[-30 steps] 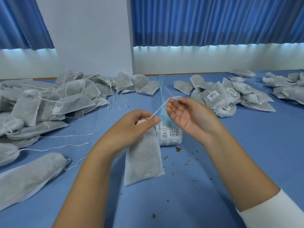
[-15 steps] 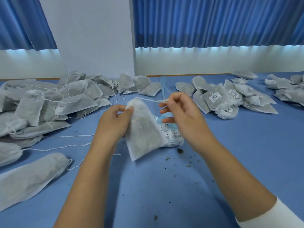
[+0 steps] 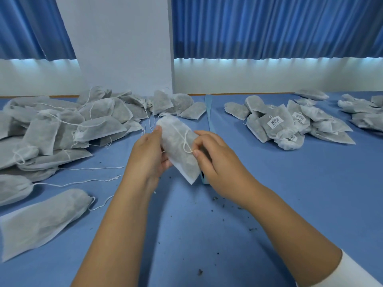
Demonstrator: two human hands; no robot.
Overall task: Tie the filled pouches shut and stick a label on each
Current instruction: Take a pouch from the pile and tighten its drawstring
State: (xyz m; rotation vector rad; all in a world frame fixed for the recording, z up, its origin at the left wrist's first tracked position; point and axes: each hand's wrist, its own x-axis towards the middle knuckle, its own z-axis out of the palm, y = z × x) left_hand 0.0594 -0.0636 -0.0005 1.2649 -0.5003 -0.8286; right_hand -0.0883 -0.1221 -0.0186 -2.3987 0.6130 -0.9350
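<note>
- Blue cloth covers the table (image 3: 238,235). Lifted clear of it near the middle is the grey-white non-woven filled pouch (image 3: 178,156), tilted, with its mouth up and away and a bottom corner pointing down.
- The left hand (image 3: 148,158) grips the pouch along its left edge, fingers curled behind and thumb near the mouth. This probably steadies the body while the cord is worked.
- The right hand (image 3: 217,164) pinches the thin white drawstring (image 3: 185,141) between thumb and forefinger against the pouch's face, where the cord makes a small loop. That hold suits snugging a knot, though I cannot tell whether it is tight yet.
- Just behind the right hand, mostly hidden, sits a pale blue object (image 3: 204,180), probably the label roll. A pale blue strip (image 3: 208,112) runs away up the table, kept near so labelling needs no reach.
- To the left lies a heap of grey pouches with loose strings (image 3: 62,129), seemingly untied stock. Its trailing cords stretch toward the hands and could snag.
- To the right, well apart, is a pile of pouches bearing white barcode labels (image 3: 286,125), which look finished.
- The cloth in front of the hands holds only dark crumbs (image 3: 215,198) — room to set the pouch down. The table's far edge meets the white wall under blue pleated curtains (image 3: 269,27).
</note>
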